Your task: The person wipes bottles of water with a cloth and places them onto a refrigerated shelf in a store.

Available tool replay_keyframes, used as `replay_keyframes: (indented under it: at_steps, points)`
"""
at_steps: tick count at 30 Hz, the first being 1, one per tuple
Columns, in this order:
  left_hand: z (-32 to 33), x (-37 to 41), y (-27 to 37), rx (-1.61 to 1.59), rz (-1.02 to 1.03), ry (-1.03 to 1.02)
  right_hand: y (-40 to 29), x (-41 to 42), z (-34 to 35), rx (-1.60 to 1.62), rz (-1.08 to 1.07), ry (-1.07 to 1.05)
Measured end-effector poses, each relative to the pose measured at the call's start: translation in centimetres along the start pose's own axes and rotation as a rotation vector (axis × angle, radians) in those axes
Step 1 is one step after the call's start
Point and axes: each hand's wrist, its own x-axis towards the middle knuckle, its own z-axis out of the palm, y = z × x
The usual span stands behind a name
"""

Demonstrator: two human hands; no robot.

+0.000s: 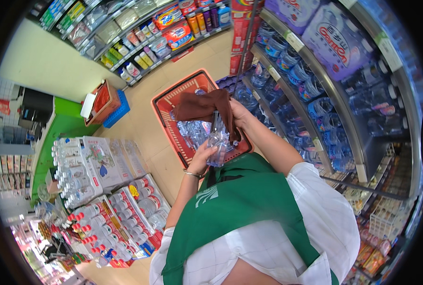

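Note:
My left hand (199,159) grips a clear plastic bottle (216,151) near its base. A brown cloth (206,105) hangs from my right hand (239,113), draped against the bottle's upper part and hiding its top. Both hands are above a red plastic shopping basket (168,142) on the floor. Inside the basket lie several clear plastic bottles (190,132), some partly covered by the cloth. I wear a green apron (240,199) over a white shirt.
Metal shelves (334,96) of bottled water rise close on the right. Stacked bottle packs (126,213) stand at left. Against a pale wall sit an orange basket (103,103) and a blue crate (118,110). Detergents and toiletries fill the far shelf (151,71).

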Motion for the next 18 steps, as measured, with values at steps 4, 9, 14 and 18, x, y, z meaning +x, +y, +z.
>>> replay_keyframes:
  at_steps: [4,9,14,18]
  points:
    - [1.8,0.1,1.4,0.203,0.125,0.08,-0.9,-0.4,-0.2,-0.135,0.036,0.083]
    - [2.6,0.7,1.3,0.988,0.328,0.408,1.8,-2.8,1.6,-0.194,-0.362,0.218]
    - [2.5,1.5,1.6,1.202,0.607,0.419,6.0,-5.5,3.1,-0.635,-0.509,0.468]
    - [1.3,0.3,1.7,0.947,0.357,0.28,3.2,-5.0,3.1,-0.502,-0.283,0.462]
